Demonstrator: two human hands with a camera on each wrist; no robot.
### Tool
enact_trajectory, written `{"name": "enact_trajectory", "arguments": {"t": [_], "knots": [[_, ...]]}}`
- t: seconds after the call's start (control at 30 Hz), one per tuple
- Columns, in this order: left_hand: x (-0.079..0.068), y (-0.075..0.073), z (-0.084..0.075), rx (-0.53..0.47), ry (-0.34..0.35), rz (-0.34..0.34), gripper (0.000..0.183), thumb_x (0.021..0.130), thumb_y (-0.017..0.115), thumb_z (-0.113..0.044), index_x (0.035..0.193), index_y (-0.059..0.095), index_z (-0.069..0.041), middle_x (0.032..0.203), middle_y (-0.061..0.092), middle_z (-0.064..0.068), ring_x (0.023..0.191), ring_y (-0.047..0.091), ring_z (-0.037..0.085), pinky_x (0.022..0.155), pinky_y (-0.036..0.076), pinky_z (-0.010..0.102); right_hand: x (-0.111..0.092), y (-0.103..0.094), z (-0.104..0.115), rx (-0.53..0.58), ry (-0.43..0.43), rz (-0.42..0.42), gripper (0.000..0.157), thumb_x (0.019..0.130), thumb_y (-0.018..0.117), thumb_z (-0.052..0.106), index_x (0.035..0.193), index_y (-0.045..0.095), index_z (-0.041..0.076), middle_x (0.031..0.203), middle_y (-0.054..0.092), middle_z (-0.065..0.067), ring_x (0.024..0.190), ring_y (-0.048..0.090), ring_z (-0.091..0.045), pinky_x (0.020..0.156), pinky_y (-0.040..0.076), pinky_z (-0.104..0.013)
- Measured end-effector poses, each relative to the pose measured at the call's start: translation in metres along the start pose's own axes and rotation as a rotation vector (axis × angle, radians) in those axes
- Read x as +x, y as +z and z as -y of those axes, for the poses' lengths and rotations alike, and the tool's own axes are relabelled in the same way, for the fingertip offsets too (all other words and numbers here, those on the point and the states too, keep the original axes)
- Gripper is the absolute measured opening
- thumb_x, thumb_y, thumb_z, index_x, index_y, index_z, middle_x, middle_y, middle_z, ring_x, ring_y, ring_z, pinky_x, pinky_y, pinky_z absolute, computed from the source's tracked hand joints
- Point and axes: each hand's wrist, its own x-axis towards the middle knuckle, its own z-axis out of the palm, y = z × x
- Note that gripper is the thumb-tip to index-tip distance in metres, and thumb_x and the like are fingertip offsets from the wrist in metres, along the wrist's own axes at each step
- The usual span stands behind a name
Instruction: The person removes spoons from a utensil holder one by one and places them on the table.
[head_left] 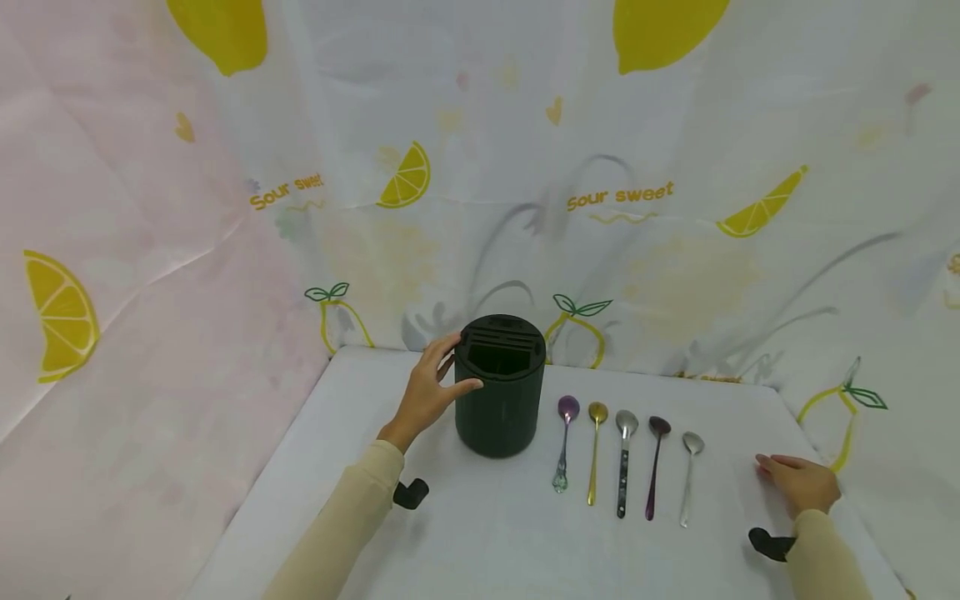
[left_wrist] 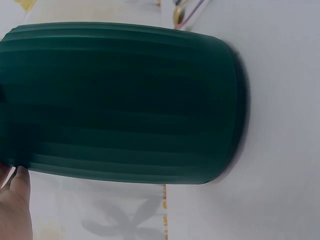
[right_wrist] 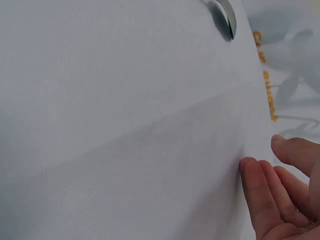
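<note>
A dark green cylindrical utensil holder (head_left: pixel 498 417) with a slotted black lid stands upright toward the back of the white table. My left hand (head_left: pixel 429 392) grips its upper left side, the thumb at the front and the fingers around the back near the rim. In the left wrist view the ribbed holder (left_wrist: pixel 125 105) fills most of the picture, and the fingertips (left_wrist: pixel 20 182) touch its edge. My right hand (head_left: pixel 804 483) rests by the table's right side, fingers loosely bent and holding nothing. The silver spoon (head_left: pixel 692 454) is the nearest thing to it.
Between the holder and my right hand lie several spoons in a row: a purple-bowled one (head_left: pixel 567 408), a gold one (head_left: pixel 597 417), one with a black speckled handle (head_left: pixel 623 467) and a dark one (head_left: pixel 657 450). A lemon-print cloth (head_left: pixel 480 167) hangs behind the table (head_left: pixel 525 550).
</note>
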Motion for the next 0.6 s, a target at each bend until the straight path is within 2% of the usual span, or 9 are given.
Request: {"name": "enact_trajectory", "arguments": {"t": [0.1, 0.2, 0.27, 0.3, 0.33, 0.43, 0.5, 0.53, 0.6], "knots": [[0.001, 0.0, 0.001, -0.005, 0.012, 0.004, 0.082, 0.08, 0.081, -0.022, 0.149, 0.038, -0.012, 0.149, 0.036, 0.003, 0.137, 0.037, 0.019, 0.112, 0.037, 0.028, 0.004, -0.003, -0.005, -0.027, -0.03, -0.019, 0.05, 0.089, 0.069, 0.037, 0.101, 0.071, -0.011, 0.051, 0.063, 0.012, 0.118, 0.045, -0.04, 0.108, 0.03, -0.055], [0.002, -0.002, 0.0, -0.008, 0.039, 0.008, 0.082, 0.079, 0.082, -0.015, 0.149, 0.038, -0.008, 0.149, 0.036, 0.008, 0.137, 0.037, 0.024, 0.111, 0.04, 0.037, 0.006, -0.004, -0.006, -0.072, -0.09, -0.035, 0.053, 0.093, 0.063, 0.038, 0.107, 0.068, -0.012, 0.052, 0.064, 0.013, 0.091, 0.06, -0.015, 0.107, 0.03, -0.056], [0.001, -0.004, -0.004, -0.006, 0.064, 0.008, 0.082, 0.079, 0.082, -0.011, 0.148, 0.037, -0.004, 0.149, 0.036, 0.015, 0.137, 0.038, 0.029, 0.109, 0.042, 0.046, 0.007, -0.002, -0.003, -0.104, -0.139, -0.052, 0.052, 0.095, 0.058, 0.037, 0.111, 0.067, -0.012, 0.058, 0.067, 0.009, 0.069, 0.054, 0.003, 0.103, 0.033, -0.053], [0.001, -0.005, -0.007, -0.003, 0.073, 0.006, 0.082, 0.079, 0.082, -0.009, 0.148, 0.038, -0.002, 0.148, 0.037, 0.016, 0.136, 0.038, 0.031, 0.107, 0.043, 0.049, 0.006, -0.002, 0.0, -0.114, -0.168, -0.066, 0.051, 0.096, 0.056, 0.036, 0.113, 0.066, -0.012, 0.063, 0.07, 0.004, 0.062, 0.05, 0.008, 0.102, 0.034, -0.053], [-0.001, -0.005, -0.008, -0.003, 0.081, 0.003, 0.081, 0.079, 0.082, -0.008, 0.147, 0.037, 0.0, 0.148, 0.036, 0.019, 0.136, 0.039, 0.033, 0.106, 0.044, 0.053, 0.005, -0.001, 0.003, -0.122, -0.203, -0.077, 0.05, 0.097, 0.055, 0.034, 0.114, 0.065, -0.012, 0.068, 0.072, -0.002, 0.06, 0.051, 0.008, 0.101, 0.033, -0.053], [-0.007, -0.007, -0.006, 0.001, 0.096, -0.005, 0.08, 0.081, 0.081, -0.009, 0.146, 0.037, 0.002, 0.148, 0.036, 0.022, 0.134, 0.04, 0.035, 0.102, 0.046, 0.055, -0.001, 0.002, 0.013, -0.169, -0.317, -0.136, 0.045, 0.098, 0.055, 0.028, 0.113, 0.065, -0.013, 0.087, 0.072, -0.02, 0.07, 0.063, -0.012, 0.096, 0.036, -0.053], [-0.011, -0.009, 0.002, 0.026, 0.084, -0.009, 0.079, 0.082, 0.081, -0.015, 0.147, 0.038, -0.002, 0.149, 0.036, 0.017, 0.134, 0.04, 0.032, 0.103, 0.048, 0.051, -0.005, 0.005, 0.02, -0.185, -0.399, -0.185, 0.041, 0.096, 0.058, 0.024, 0.111, 0.066, -0.012, 0.095, 0.07, -0.025, 0.071, 0.062, -0.008, 0.091, 0.042, -0.046], [-0.014, -0.01, 0.008, 0.047, 0.08, -0.01, 0.079, 0.082, 0.081, -0.019, 0.148, 0.038, -0.004, 0.15, 0.036, 0.014, 0.135, 0.04, 0.029, 0.104, 0.048, 0.047, -0.008, 0.006, 0.023, -0.19, -0.439, -0.205, 0.038, 0.096, 0.059, 0.023, 0.11, 0.067, -0.012, 0.097, 0.069, -0.027, 0.07, 0.061, -0.004, 0.086, 0.046, -0.038], [-0.018, -0.014, 0.02, 0.117, 0.078, -0.017, 0.08, 0.082, 0.081, -0.027, 0.148, 0.039, -0.009, 0.15, 0.037, 0.009, 0.136, 0.039, 0.026, 0.105, 0.047, 0.043, -0.012, 0.008, 0.03, -0.179, -0.506, -0.236, 0.034, 0.094, 0.063, 0.019, 0.108, 0.069, -0.01, 0.098, 0.069, -0.026, 0.064, 0.05, 0.013, 0.071, 0.048, -0.017]]}}
